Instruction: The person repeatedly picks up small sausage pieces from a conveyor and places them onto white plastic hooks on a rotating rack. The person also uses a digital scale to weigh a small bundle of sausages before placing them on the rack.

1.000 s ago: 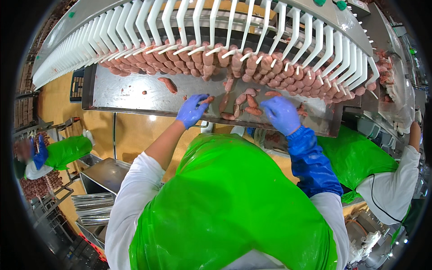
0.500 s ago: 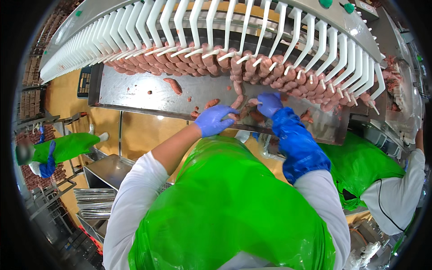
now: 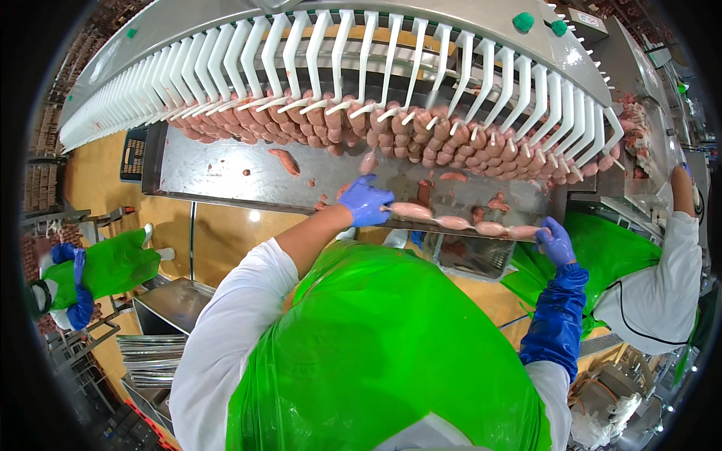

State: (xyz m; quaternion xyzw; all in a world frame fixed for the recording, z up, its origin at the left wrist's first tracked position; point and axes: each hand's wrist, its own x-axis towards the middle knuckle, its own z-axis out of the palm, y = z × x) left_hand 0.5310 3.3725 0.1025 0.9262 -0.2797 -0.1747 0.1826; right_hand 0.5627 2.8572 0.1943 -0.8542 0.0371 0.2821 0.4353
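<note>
A string of linked sausages (image 3: 453, 222) stretches sideways between my two gloved hands, over the front edge of the metal tray. My left hand (image 3: 366, 201), in a purple glove, grips its left end. The right end is pinched in my right hand (image 3: 555, 242), which wears the same kind of glove below a blue sleeve cover. Just beyond my left hand, one sausage link (image 3: 368, 162) hangs down from the rack. Many pale pink linked sausages (image 3: 316, 128) hang in loops from the white hooks (image 3: 368, 60) above the tray.
The long metal tray (image 3: 207, 161) holds loose sausage pieces (image 3: 284, 161) and scraps. At the right stands a co-worker in a green apron (image 3: 617, 255); another person (image 3: 105, 274) is at the far left. A metal cart (image 3: 173, 304) and stacked metal rods (image 3: 153, 357) stand left of me.
My right hand has moved right and toward me, drawing the sausage string out straight. My left hand has shifted slightly left, still closed on the string. The hook row sits a little further left.
</note>
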